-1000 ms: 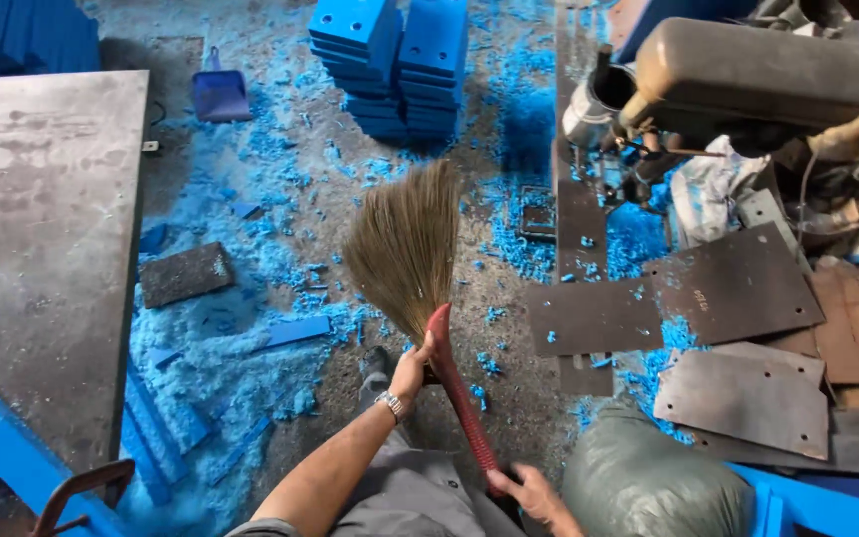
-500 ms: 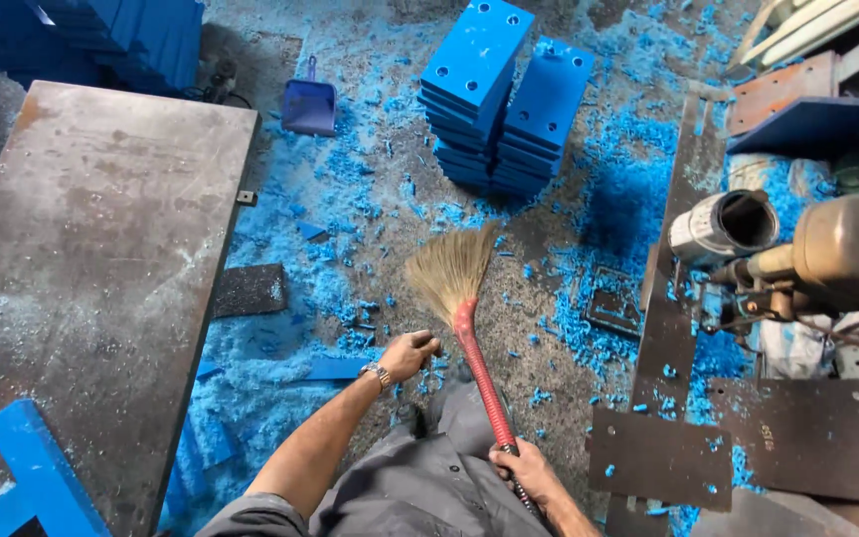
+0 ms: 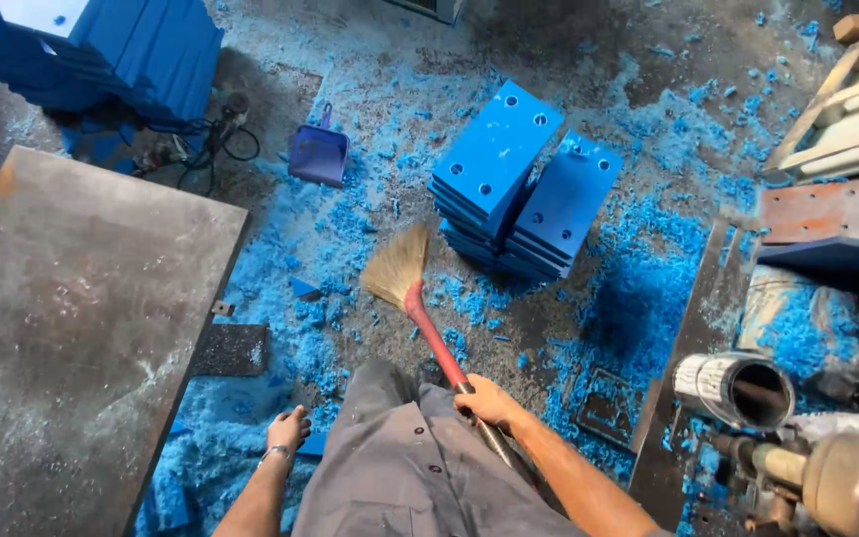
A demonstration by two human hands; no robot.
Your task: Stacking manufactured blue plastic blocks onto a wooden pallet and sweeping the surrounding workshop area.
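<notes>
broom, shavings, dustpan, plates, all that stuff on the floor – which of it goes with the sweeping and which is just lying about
With the sweeping:
- broom, gripped by the right hand
- blue shavings strewn over the floor
- blue dustpan, lying apart
- left hand, empty, hanging low

Just lying about:
- stacked blue plates
- large metal sheet
- cylinder at right
- wooden slats

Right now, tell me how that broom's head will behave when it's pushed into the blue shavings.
The broom head is a fan of fine straw, so it will likely bend and splay. The shavings look thin and loose, probably light and apt to scatter. The right hand holds the handle alone.
</notes>
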